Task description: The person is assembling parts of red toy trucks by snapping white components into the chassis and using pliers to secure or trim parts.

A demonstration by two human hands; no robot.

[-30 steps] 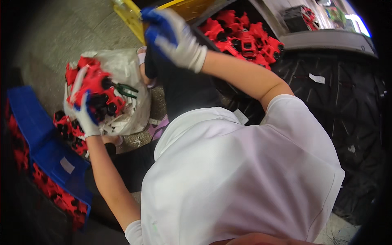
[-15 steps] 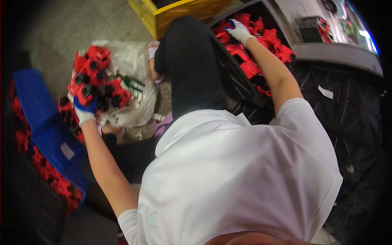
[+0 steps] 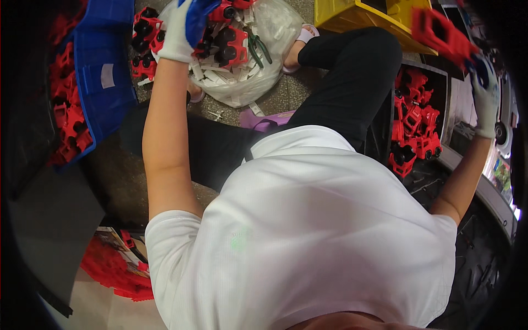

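Observation:
Raised at the far right, my right hand [image 3: 485, 96], in a white glove with blue palm and fingers, grips the end of a red toy car body [image 3: 440, 34], blurred by motion. My left hand [image 3: 179, 33], gloved alike, is at the top edge among red toy cars with black wheels, close beside one toy car [image 3: 223, 11]. Its fingers are partly cut off by the picture's edge, so its hold is unclear. Another wheeled toy car [image 3: 234, 47] lies to its right on a clear plastic bag [image 3: 242, 94] of white pieces, next to green-handled pliers [image 3: 257, 47].
A black crate [image 3: 444, 82] of red toy parts stands right of my knee. A blue bin [image 3: 104, 118] stands left, with red parts beyond its wall. A yellow bin [image 3: 352, 19] sits ahead. Red pieces [image 3: 118, 272] lie at lower left; a purple object [image 3: 264, 119] lies between my legs.
My right hand has come up out of the black crate with a red toy car body. The view has shifted, and my left hand now appears at the top edge.

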